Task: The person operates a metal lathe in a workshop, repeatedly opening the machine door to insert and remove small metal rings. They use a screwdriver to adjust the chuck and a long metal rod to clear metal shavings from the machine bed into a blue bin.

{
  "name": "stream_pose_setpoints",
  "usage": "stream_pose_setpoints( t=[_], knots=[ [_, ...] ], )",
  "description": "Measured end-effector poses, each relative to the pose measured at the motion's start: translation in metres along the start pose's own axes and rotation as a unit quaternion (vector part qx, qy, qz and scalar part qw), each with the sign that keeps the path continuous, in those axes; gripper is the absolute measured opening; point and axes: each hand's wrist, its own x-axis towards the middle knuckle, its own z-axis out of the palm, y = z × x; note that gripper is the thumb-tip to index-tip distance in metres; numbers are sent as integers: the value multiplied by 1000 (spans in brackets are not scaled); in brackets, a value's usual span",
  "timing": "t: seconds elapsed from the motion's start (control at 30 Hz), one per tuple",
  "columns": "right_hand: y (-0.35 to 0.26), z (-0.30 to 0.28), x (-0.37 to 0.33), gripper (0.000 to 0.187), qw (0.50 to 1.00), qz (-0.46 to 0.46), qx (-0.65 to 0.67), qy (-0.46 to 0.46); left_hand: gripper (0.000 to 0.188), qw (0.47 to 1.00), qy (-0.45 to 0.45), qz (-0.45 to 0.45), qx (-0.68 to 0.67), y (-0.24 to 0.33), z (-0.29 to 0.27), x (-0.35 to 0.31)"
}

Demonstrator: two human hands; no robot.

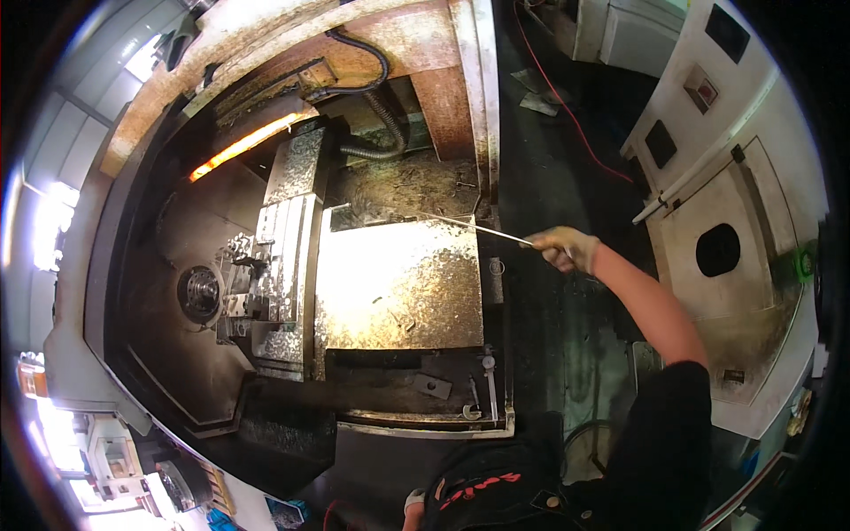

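My right hand (567, 249), in a light glove, is closed around the end of a long thin metal rod (496, 234). The rod points left over the far edge of a bright, chip-strewn metal cover (398, 288) inside a lathe. I cannot make out whether its tip touches anything. To the left of the cover is a tool carriage (288, 257) coated with metal chips, and beyond it the round chuck (201, 293). At the lower edge, close to my body, a small part of my left hand (414, 503) shows; its fingers are hidden.
A caliper (490, 376) lies on the near right ledge, with a flat metal plate (433, 386) to its left. A lit lamp (252, 146) and a ribbed hose (385, 133) are at the back. A pale machine cabinet (708, 239) stands right, and a red cable (567, 102) crosses the floor.
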Motion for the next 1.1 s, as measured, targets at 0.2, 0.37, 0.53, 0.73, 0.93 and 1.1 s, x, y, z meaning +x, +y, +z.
stream_pose_setpoints(
  t=[0.2, 0.37, 0.53, 0.73, 0.93, 1.1],
  knots=[
    [41, 9, -111, 32, 988, -80, 128, 9, 25, 997, 61, 41, 14, 32, 7, 9],
    [70, 43, -166, 33, 978, -127, 153, 66, 25, 985, 67, 81, 134, 98, -27, 3],
    [122, 75, -212, 37, 949, -158, 261, 82, 26, 970, 119, 175, 117, 195, -43, -31],
    [162, 104, -250, 49, 954, -200, 188, 123, 20, 881, 100, 460, -46, 314, -22, -27],
    [184, 120, -249, 43, 951, -211, -65, 218, 19, 863, -10, 502, -55, 409, -5, -39],
    [132, 140, -184, 40, 945, -158, -138, 253, 18, 874, -12, 484, -37, 373, -5, -31]
  ],
)
